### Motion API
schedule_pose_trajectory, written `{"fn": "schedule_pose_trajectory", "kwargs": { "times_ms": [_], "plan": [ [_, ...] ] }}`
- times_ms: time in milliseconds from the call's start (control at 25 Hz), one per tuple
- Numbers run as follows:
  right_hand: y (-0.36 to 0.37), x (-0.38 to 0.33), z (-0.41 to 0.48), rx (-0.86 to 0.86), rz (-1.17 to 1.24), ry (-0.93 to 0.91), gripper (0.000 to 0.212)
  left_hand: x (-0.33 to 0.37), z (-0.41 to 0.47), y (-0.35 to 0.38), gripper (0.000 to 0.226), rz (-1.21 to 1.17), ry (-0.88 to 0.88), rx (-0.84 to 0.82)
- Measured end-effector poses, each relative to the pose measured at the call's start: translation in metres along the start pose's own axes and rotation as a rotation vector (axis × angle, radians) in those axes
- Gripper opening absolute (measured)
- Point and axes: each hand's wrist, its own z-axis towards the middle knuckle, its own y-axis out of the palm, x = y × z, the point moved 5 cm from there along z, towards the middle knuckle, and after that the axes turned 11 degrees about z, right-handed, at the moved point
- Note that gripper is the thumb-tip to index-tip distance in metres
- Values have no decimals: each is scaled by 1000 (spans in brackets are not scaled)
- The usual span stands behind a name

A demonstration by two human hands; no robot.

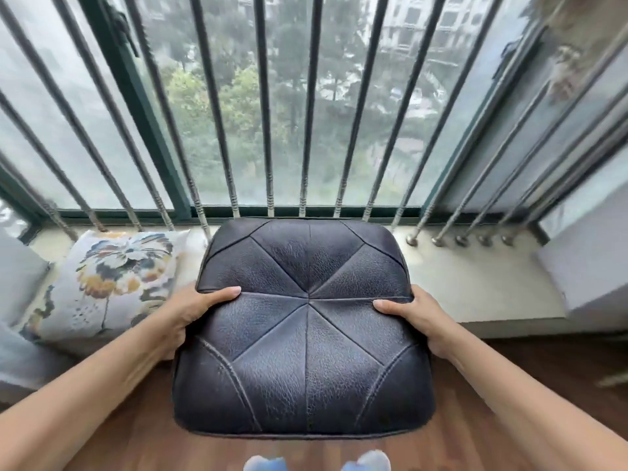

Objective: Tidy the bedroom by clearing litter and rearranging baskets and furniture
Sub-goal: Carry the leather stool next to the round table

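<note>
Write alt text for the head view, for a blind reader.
The left hand and right hand grip opposite sides of a dark padded leather seat, thumbs on top, facing a barred window. A floral cushion lies on the sill at left.

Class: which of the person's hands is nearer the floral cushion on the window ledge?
Left. The left hand grips the leather seat at the edge beside the floral cushion. The right hand grips the opposite edge, with the seat between it and the cushion.
</note>
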Motion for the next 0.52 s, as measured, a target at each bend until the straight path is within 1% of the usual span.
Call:
{"fn": "schedule_pose_trajectory", "kwargs": {
  "times_ms": [80,160,280,360,480,520],
  "plan": [
    [-57,7,-14,107,27,-14,56,31,7,52,55,44,42,-86],
    [-106,13,-30,185,60,-18,65,58,8,101,43,79,83,-156],
    [-184,23,-59,302,127,-26,59,95,4,182,40,145,141,-260],
    [-232,30,-79,378,176,-9,64,117,1,236,45,196,167,-329],
    [-296,46,-105,483,219,13,77,141,-6,313,61,268,183,-445],
    [-318,51,-114,523,232,12,76,148,-8,340,60,288,187,-480]
  ]
}}
